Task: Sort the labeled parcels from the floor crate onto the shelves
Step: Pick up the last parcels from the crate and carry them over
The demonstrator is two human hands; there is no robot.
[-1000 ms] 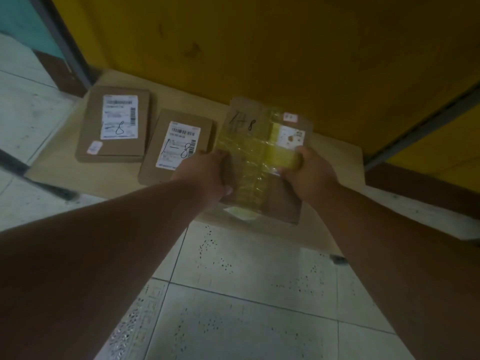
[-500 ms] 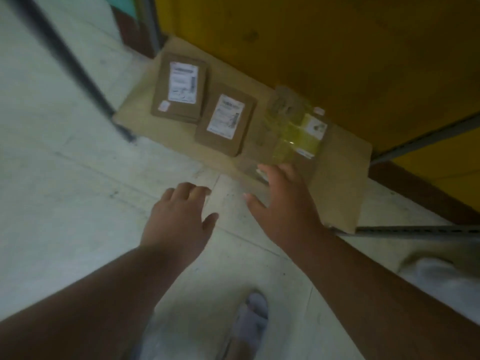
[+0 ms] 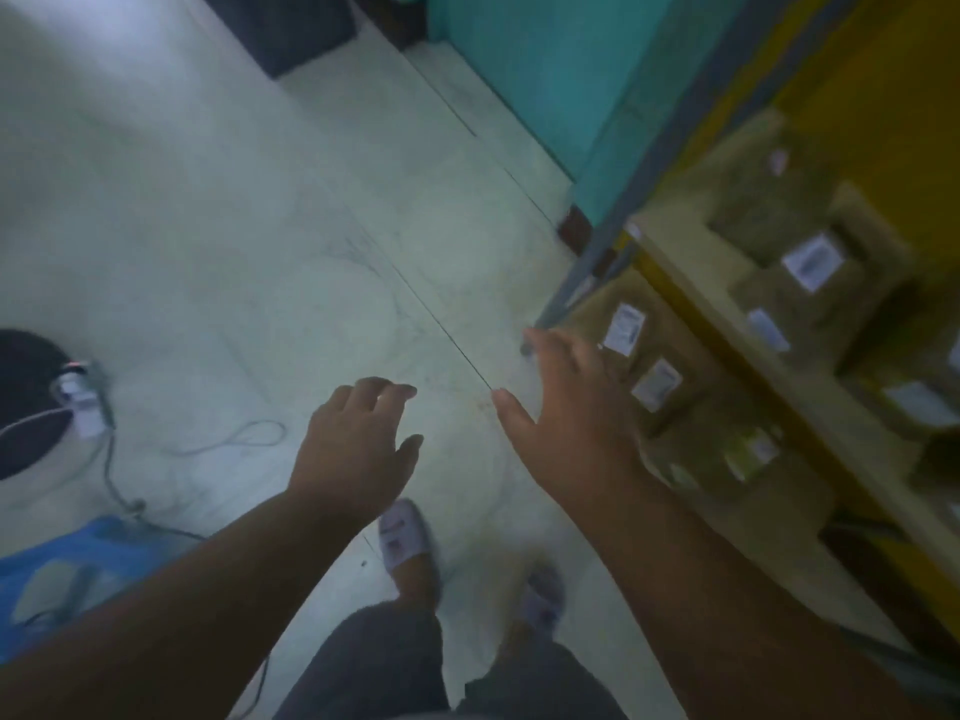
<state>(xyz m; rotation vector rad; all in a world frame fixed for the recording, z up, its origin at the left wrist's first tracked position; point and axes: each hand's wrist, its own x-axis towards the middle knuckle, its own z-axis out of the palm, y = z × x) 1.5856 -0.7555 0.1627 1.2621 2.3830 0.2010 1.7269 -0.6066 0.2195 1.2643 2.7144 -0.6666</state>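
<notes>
Both hands are empty above the floor [image 3: 260,241]: left hand [image 3: 358,449] loosely curled, right hand [image 3: 571,423] spread. The parcels [image 3: 660,381] lie on the low shelf [image 3: 748,511] at right.

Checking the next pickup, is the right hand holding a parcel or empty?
Empty. The right hand hangs open over the floor, fingers spread, beside the shelved parcels.

A parcel storeroom: labelled cardboard parcels [image 3: 810,262] line metal-framed shelves [image 3: 691,262] over tiled floor [image 3: 260,226].

Pale tiled floor [image 3: 218,241], blue crate [image 3: 62,569] on it, shelves [image 3: 779,366] bearing labeled parcels [image 3: 649,366]
</notes>
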